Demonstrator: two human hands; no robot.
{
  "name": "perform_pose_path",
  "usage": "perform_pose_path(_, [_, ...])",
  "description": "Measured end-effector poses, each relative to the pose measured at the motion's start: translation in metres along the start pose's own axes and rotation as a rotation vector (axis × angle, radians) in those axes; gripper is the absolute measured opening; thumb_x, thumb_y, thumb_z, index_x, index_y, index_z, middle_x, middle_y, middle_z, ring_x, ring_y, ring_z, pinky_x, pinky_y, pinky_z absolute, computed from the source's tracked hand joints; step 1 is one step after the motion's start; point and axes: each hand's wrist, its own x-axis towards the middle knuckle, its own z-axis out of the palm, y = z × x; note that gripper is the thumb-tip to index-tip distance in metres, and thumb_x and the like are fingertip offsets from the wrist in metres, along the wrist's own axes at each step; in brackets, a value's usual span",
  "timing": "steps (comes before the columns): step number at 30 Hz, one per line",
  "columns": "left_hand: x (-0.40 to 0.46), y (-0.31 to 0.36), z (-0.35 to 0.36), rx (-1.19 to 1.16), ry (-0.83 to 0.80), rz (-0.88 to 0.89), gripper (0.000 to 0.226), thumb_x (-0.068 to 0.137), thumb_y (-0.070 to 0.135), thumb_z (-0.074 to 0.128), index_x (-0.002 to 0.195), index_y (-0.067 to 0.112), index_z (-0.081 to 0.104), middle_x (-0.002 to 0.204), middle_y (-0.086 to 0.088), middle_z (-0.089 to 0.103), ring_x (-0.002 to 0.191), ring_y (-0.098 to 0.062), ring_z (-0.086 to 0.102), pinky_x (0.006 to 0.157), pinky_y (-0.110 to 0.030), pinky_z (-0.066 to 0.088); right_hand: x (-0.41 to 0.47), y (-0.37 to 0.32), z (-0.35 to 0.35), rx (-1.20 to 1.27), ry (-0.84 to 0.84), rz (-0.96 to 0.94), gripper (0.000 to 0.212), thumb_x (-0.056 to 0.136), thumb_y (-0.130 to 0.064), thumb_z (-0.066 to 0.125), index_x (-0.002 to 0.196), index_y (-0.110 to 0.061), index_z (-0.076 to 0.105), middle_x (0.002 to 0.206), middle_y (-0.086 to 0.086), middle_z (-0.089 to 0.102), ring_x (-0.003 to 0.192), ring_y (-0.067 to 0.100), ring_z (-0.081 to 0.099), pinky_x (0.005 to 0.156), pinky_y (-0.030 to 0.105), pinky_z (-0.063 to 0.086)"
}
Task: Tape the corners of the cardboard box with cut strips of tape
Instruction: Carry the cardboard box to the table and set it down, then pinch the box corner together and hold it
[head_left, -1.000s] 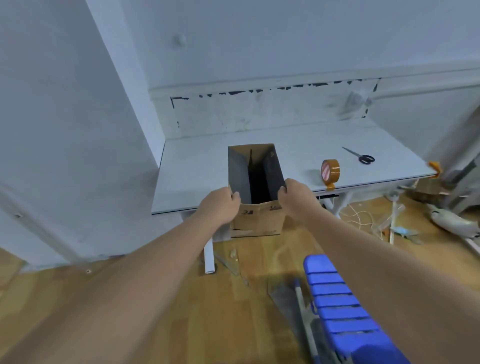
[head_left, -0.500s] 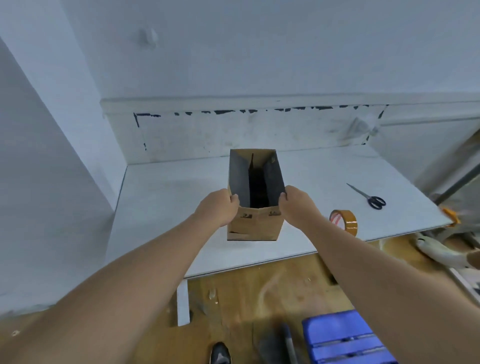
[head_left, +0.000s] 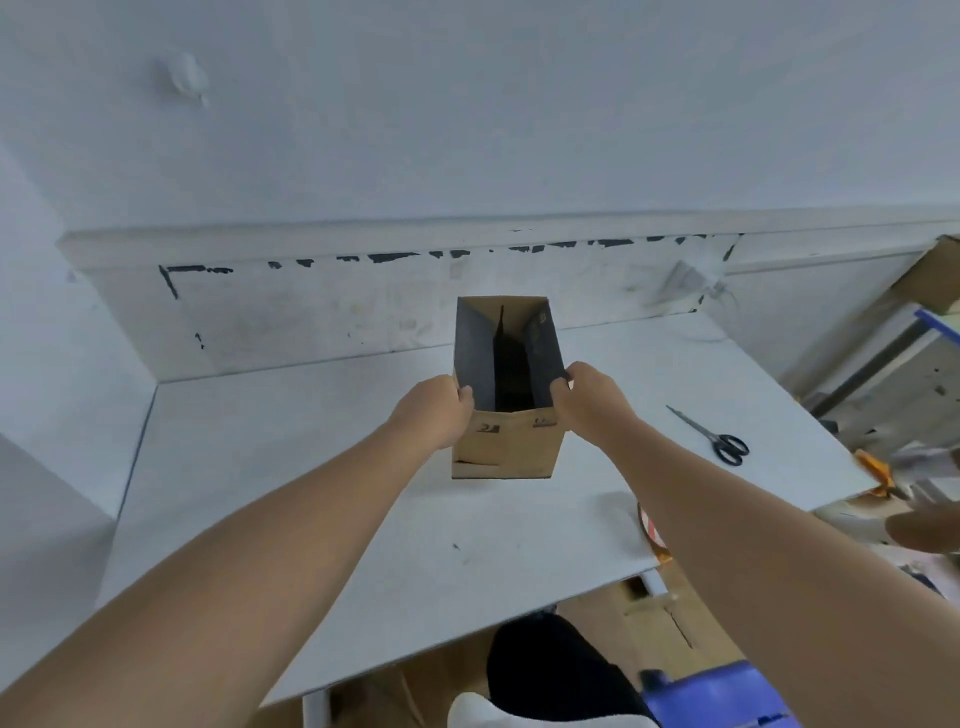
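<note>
Box: cardboard box (head_left: 506, 441) standing upright on the white table (head_left: 311, 467), open at the top; dark inside, brown outside; set near the middle of the table, toward the back wall
Left hand: left hand (head_left: 434, 415) gripping the box's near left corner at the rim; fingers curled over the edge into the opening
Right hand: right hand (head_left: 587, 397) gripping the near right corner at the rim in the same way; fingertips hooked over the edge
Tape: tape roll (head_left: 652, 535) at the table's front edge, right of the box and well apart from it; mostly hidden behind the right forearm
Scissors: scissors (head_left: 714, 436) flat on the table to the right of the box, black handles toward the front; touching neither hand
Below the table: blue stool (head_left: 727, 693) at lower right, only partly in view
</note>
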Motion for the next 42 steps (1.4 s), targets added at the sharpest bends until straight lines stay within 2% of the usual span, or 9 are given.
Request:
perform_pose_path(3, [0.025,0.013,0.01,-0.003,-0.014,-0.025,0.043,0.103,0.031,0.029,0.105,-0.002,0.056,0.095,-0.019,0.062,0.091,-0.03,0.061,0.06,-0.028,0.035,0.031,0.007,-0.005,-0.012,0.003,0.002,0.024,0.091,-0.034,0.037,0.09,-0.013,0.05,0.078,0.004,0.057,0.066,0.019,0.057,0.049,0.025,0.042])
perform_pose_path(9, [0.087,0.04,0.032,0.019,0.008,-0.063,0.034,0.102,0.032,0.029,0.093,0.008,0.052,0.069,0.001,0.043,0.063,-0.012,0.043,0.053,-0.027,0.031,0.103,0.035,-0.02,-0.036,-0.081,-0.014,0.03,0.096,-0.043,0.037,0.095,-0.016,0.048,0.068,0.002,0.063,0.044,0.01,0.063,0.039,0.019,0.043])
perform_pose_path(25, [0.122,0.125,0.105,-0.176,0.241,-0.179,0.038,0.099,0.03,0.039,0.065,0.015,0.031,0.061,0.0,0.033,0.052,-0.013,0.031,0.049,-0.027,0.023,0.196,0.121,-0.05,-0.035,-0.316,-0.305,0.016,0.097,-0.034,0.042,0.103,-0.02,0.045,0.077,-0.002,0.058,0.06,0.011,0.055,0.046,0.02,0.038])
perform_pose_path(28, [0.122,0.12,0.119,-0.214,0.316,-0.156,0.033,0.098,0.036,0.032,0.07,0.019,0.037,0.067,0.005,0.034,0.053,-0.008,0.037,0.049,-0.023,0.024,0.197,0.13,-0.043,-0.024,-0.234,-0.339,0.015,0.097,-0.036,0.042,0.1,-0.024,0.049,0.071,-0.009,0.056,0.055,0.007,0.053,0.041,0.012,0.033])
perform_pose_path(31, [0.124,0.115,0.138,-0.256,0.365,-0.159,0.041,0.098,0.04,0.026,0.11,0.006,0.046,0.085,0.001,0.045,0.068,0.002,0.045,0.054,-0.018,0.028,0.194,0.136,-0.032,-0.048,-0.157,-0.41,0.023,0.098,-0.033,0.038,0.079,-0.021,0.041,0.062,-0.008,0.044,0.052,0.007,0.043,0.043,0.015,0.026])
perform_pose_path(33, [0.124,0.115,0.147,-0.261,0.397,-0.126,0.046,0.098,0.039,0.023,0.12,0.005,0.044,0.097,-0.012,0.049,0.078,-0.012,0.045,0.063,-0.021,0.035,0.193,0.139,-0.026,-0.03,-0.171,-0.442,0.027,0.099,-0.028,0.035,0.075,-0.018,0.043,0.065,-0.003,0.046,0.056,0.01,0.043,0.047,0.022,0.029])
perform_pose_path(35, [0.121,0.117,0.156,-0.254,0.427,-0.099,0.035,0.098,0.039,0.022,0.099,0.02,0.051,0.082,-0.005,0.047,0.077,-0.016,0.047,0.064,-0.018,0.036,0.188,0.144,-0.022,-0.03,-0.176,-0.484,0.026,0.1,-0.027,0.031,0.084,-0.012,0.047,0.067,0.0,0.048,0.057,0.011,0.044,0.049,0.025,0.032])
perform_pose_path(39, [0.12,0.11,0.175,-0.224,0.46,-0.084,0.028,0.101,0.042,0.024,0.075,0.041,0.033,0.073,0.02,0.034,0.066,0.026,0.041,0.062,0.005,0.028,0.187,0.153,-0.019,-0.021,-0.105,-0.614,0.033,0.099,-0.027,0.03,0.073,-0.012,0.043,0.06,-0.002,0.04,0.051,0.011,0.036,0.049,0.029,0.03])
perform_pose_path(42, [0.121,0.107,0.181,-0.136,0.507,-0.059,0.037,0.101,0.044,0.023,0.068,0.032,0.033,0.072,0.012,0.041,0.068,0.003,0.045,0.063,-0.016,0.033,0.185,0.161,-0.018,-0.088,-0.084,-0.694,0.04,0.101,-0.027,0.026,0.063,-0.018,0.035,0.063,-0.001,0.039,0.053,0.011,0.035,0.062,0.034,0.031])
